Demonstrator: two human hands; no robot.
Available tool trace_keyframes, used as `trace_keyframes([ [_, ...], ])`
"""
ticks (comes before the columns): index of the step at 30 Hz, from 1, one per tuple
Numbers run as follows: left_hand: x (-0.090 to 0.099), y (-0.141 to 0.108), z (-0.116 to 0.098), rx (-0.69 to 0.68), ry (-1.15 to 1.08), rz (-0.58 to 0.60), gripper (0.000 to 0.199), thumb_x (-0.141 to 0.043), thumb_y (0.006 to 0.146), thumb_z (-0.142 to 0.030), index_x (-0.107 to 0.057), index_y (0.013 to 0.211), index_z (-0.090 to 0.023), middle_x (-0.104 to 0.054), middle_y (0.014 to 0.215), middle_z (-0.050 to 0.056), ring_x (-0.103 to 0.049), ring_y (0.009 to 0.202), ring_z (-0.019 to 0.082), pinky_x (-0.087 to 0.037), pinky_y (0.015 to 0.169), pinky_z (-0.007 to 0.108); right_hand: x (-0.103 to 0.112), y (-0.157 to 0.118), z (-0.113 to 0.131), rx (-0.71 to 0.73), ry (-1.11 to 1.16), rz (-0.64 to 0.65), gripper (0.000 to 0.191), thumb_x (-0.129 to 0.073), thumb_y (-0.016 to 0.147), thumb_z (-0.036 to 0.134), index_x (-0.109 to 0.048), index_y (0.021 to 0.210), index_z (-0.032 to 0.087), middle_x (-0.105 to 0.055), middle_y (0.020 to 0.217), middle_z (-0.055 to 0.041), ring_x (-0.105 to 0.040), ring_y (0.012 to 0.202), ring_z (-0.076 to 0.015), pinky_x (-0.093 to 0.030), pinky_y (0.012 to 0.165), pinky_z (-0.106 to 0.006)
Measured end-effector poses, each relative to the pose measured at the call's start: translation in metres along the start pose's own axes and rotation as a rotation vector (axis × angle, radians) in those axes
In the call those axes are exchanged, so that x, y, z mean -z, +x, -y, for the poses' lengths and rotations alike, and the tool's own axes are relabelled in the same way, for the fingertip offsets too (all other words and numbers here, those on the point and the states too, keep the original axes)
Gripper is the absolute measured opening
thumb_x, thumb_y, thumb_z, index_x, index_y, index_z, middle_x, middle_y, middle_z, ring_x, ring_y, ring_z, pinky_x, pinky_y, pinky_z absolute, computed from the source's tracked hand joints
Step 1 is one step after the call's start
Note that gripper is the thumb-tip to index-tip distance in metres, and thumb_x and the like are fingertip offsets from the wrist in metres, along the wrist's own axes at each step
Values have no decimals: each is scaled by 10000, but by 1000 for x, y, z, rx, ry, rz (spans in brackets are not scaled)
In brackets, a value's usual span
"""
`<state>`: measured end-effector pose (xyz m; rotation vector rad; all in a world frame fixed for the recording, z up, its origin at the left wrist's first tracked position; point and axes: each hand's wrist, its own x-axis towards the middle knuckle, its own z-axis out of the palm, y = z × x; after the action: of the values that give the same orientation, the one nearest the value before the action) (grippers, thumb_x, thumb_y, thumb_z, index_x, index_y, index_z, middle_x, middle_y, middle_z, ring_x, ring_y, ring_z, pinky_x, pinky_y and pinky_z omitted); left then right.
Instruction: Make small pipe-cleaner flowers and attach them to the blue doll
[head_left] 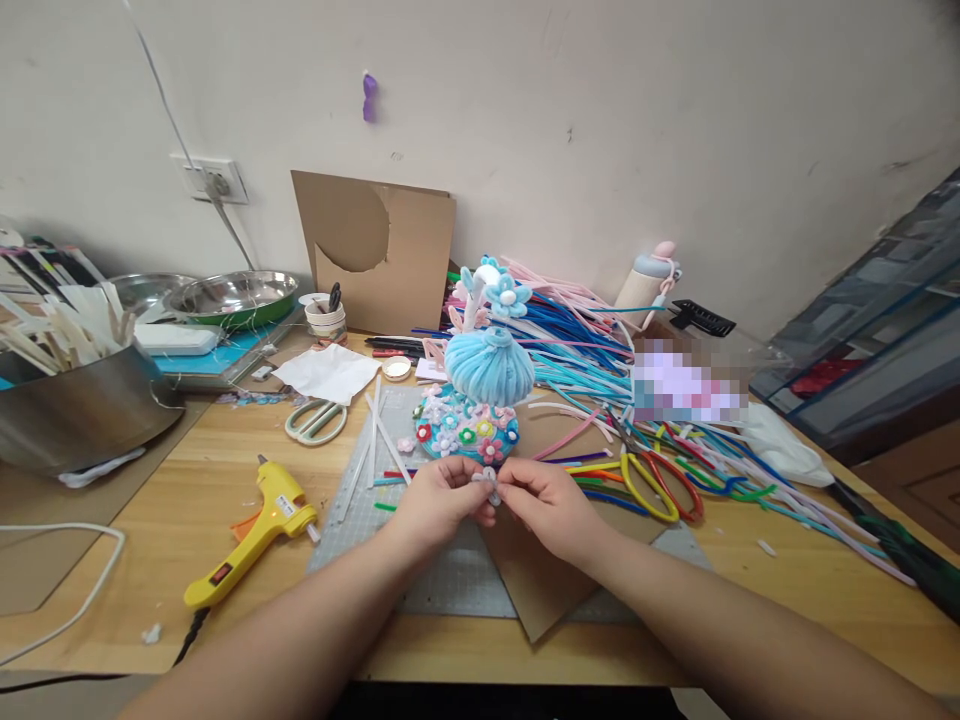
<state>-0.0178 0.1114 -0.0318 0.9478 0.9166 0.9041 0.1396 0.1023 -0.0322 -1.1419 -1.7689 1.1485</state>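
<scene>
Between the fingertips of both hands is a small white pipe-cleaner flower. My left hand pinches it from the left, and my right hand pinches it from the right; the fingers partly cover it. Just behind them stands a fuzzy pipe-cleaner piece with a light blue pleated dome over a round base dotted with small coloured flowers. A white stem rises behind the dome and bears a blue flower. Below my hands a sheet of brown cardboard lies on a grey cutting mat.
A yellow glue gun lies at left, near green-handled scissors. Scissors with yellow and red handles lie at right, beside heaps of pipe cleaners. A metal pot of sticks stands far left. Cardboard leans on the wall.
</scene>
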Motion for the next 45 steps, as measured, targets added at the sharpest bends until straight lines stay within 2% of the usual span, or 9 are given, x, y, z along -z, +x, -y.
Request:
trace_keyframes([
  [5, 6, 0, -1, 166, -158, 58, 232, -780, 599, -216, -584, 672, -113, -625, 583, 1, -567, 475, 77, -502, 493, 196, 0, -1, -5, 22, -31, 29, 141, -457, 876, 255, -508, 760, 195, -511, 626, 28, -458, 513, -98, -357, 484, -206],
  [7, 9, 0, -3, 235, -233, 109, 173, -752, 629, -180, -607, 680, -102, -622, 591, 6, -552, 473, 63, -494, 477, 173, 2, -2, -6, 118, -99, -24, 51, -480, 866, 237, -517, 853, 204, -541, 707, 13, -488, 574, -109, -380, 525, -214],
  [10, 11, 0, -5, 283, -280, 151, 103, -708, 676, -158, -642, 706, -85, -591, 560, 0, -535, 471, 52, -482, 463, 144, 7, -4, -6, 271, -256, -30, 72, -496, 848, 189, -542, 899, 210, -555, 739, 2, -507, 624, -119, -396, 572, -225],
  [15, 12, -1, -5, 295, -278, 194, 74, -688, 701, -144, -651, 709, -80, -589, 577, 2, -527, 473, 48, -484, 466, 145, 11, -5, -8, 325, -386, -41, 103, -500, 857, 213, -549, 948, 207, -599, 728, -6, -549, 604, -124, -427, 568, -230],
  [24, 10, 0, -4, 178, -252, 135, 154, -749, 655, -158, -601, 665, -118, -602, 556, -14, -531, 473, 58, -462, 474, 166, 12, -4, -13, 439, -560, -84, 118, -483, 882, 226, -571, 957, 205, -659, 778, -49, -609, 664, -158, -472, 637, -269],
  [29, 11, -1, -5, 251, -253, 183, 125, -733, 661, -163, -620, 674, -109, -618, 580, -3, -528, 465, 53, -443, 457, 160, 14, -4, -12, 509, -645, -65, 135, -471, 872, 191, -580, 947, 216, -669, 797, -53, -614, 680, -165, -476, 649, -282],
  [34, 9, -1, -5, 191, -249, 157, 176, -762, 634, -167, -600, 672, -110, -622, 582, -4, -524, 459, 50, -445, 459, 162, 12, -5, -14, 494, -633, -95, 115, -476, 867, 198, -578, 918, 213, -657, 736, -40, -604, 631, -156, -473, 621, -270],
  [40, 8, -1, -1, 109, -217, 148, 233, -778, 629, -207, -574, 687, -111, -649, 632, 20, -542, 478, 59, -451, 476, 175, 6, -6, -18, 390, -564, -138, 97, -490, 860, 232, -577, 901, 219, -634, 692, -23, -568, 566, -142, -449, 575, -261],
  [45, 9, 0, -2, 103, -101, 162, 247, -762, 625, -251, -559, 695, -129, -614, 601, -5, -516, 462, 65, -427, 453, 186, 10, -8, -8, 326, -351, -26, 102, -494, 858, 234, -538, 948, 212, -606, 741, -20, -556, 614, -137, -434, 558, -239],
])
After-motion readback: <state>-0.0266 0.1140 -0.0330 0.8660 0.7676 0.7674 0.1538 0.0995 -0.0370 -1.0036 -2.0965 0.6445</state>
